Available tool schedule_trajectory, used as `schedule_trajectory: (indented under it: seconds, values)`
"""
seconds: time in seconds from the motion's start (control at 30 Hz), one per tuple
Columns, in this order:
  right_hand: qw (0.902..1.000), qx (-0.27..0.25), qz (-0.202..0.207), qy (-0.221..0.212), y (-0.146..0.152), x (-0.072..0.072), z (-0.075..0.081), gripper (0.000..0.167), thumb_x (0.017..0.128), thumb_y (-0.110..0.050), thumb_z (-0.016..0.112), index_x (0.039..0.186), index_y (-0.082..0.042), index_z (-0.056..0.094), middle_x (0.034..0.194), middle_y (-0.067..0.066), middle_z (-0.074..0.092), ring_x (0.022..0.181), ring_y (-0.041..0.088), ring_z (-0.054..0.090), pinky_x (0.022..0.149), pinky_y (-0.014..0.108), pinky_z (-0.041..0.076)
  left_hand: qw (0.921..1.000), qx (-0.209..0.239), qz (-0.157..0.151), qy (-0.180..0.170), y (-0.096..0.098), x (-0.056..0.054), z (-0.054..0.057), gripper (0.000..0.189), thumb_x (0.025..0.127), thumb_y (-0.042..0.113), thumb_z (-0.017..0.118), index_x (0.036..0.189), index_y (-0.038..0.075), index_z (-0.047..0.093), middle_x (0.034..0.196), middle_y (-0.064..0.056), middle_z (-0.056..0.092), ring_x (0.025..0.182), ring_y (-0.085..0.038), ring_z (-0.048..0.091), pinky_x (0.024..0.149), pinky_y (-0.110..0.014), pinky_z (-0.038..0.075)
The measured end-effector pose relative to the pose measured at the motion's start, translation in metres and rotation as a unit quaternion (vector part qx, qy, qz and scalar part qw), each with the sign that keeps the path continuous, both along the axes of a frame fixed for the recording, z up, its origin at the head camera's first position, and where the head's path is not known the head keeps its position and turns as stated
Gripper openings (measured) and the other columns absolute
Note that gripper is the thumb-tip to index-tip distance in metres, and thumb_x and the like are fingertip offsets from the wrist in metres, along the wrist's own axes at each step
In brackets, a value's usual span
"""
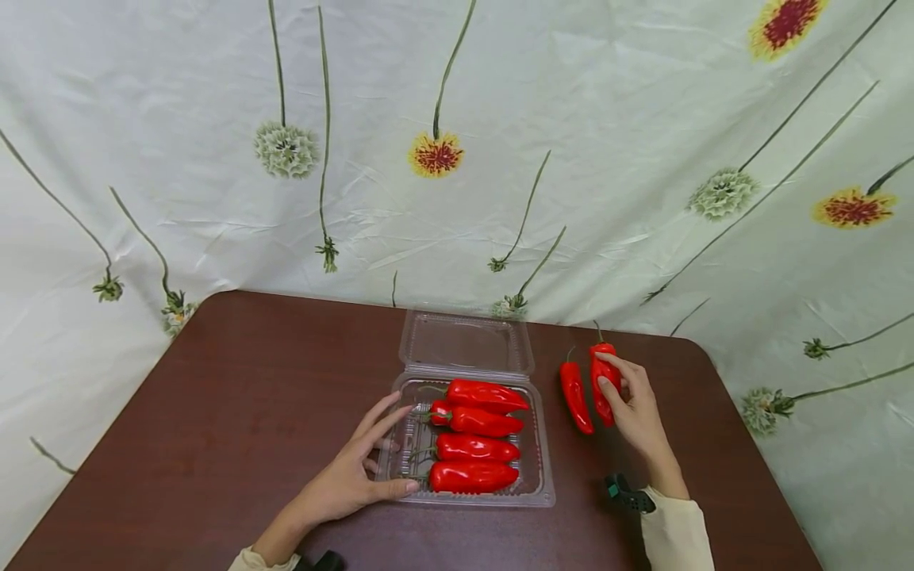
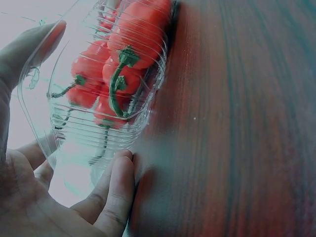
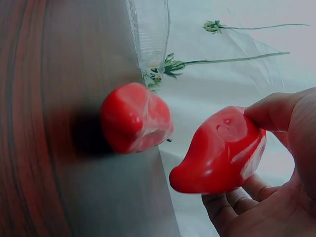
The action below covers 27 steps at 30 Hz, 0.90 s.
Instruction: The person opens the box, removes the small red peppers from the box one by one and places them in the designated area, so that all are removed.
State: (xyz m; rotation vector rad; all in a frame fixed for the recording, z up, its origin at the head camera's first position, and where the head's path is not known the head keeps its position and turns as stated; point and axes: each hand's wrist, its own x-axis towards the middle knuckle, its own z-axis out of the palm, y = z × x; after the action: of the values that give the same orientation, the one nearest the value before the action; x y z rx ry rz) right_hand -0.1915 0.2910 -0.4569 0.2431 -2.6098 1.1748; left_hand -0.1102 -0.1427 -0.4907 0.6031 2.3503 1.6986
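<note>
A clear plastic clamshell box [image 1: 500, 500] lies on the table with several long red chili peppers [image 1: 474, 477] inside, most stems to the left. My left hand [image 1: 350, 476] is at the box's left side, fingers spread; thumb and fingertips touch its rim, as the left wrist view also shows. To the right of the box, my right hand [image 1: 638, 408] pinches a red chili pepper [image 3: 217, 153] between thumb and fingers, its stem pointing away from me. Just left of it another red chili pepper [image 1: 574, 396] lies on the table, apart from the hand.
The box's hinged lid [image 1: 467, 341] is folded back toward the table's far edge. A dark brown wooden table [image 1: 250, 412] is under everything. Behind it hangs a pale cloth [image 1: 607, 159] printed with flowers. A dark strap [image 1: 631, 498] is around the right wrist.
</note>
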Motion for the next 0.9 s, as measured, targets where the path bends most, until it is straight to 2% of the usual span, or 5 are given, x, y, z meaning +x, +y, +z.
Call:
schedule_trajectory:
  seconds: [0.23,0.47,0.73,0.9]
  values:
    - [0.9992,-0.017,-0.005,-0.035,0.006,-0.002,-0.004,0.043,0.097,0.000,0.059,0.139,-0.009,0.057,0.133,0.021,0.046,0.078,0.013,0.057,0.063,0.024,0.049,1.0000,0.006,-0.001,-0.006,0.000,0.001,0.002,0.089,0.085,0.023,0.081,0.158,0.017,0.031,0.167,-0.002,0.006,0.110,-0.031,0.050,0.069,-0.029,0.051]
    - [0.9963,0.010,-0.016,-0.085,0.008,-0.006,-0.010,0.046,0.095,0.003,0.054,0.140,-0.007,0.056,0.127,0.026,0.048,0.083,0.026,0.056,0.060,0.027,0.045,1.0000,0.005,0.000,-0.006,0.000,0.001,0.003,0.090,0.084,0.025,0.081,0.158,0.018,0.031,0.167,0.000,0.007,0.109,-0.028,0.050,0.068,-0.029,0.050]
    - [0.9957,0.027,-0.029,-0.083,0.008,-0.007,-0.016,0.039,0.099,-0.003,0.059,0.137,-0.004,0.059,0.135,0.028,0.051,0.108,0.038,0.052,0.083,0.041,0.045,1.0000,0.003,0.003,-0.006,0.000,0.000,0.002,0.091,0.084,0.026,0.082,0.158,0.020,0.031,0.167,0.001,0.007,0.110,-0.029,0.050,0.069,-0.029,0.051]
    - [0.9935,0.028,-0.034,-0.105,0.006,-0.007,-0.019,0.038,0.100,-0.006,0.059,0.138,-0.006,0.058,0.137,0.027,0.050,0.111,0.039,0.053,0.086,0.045,0.047,1.0000,0.003,0.002,-0.005,0.000,0.001,0.002,0.091,0.084,0.026,0.082,0.158,0.019,0.031,0.167,0.000,0.007,0.109,-0.029,0.050,0.069,-0.029,0.050]
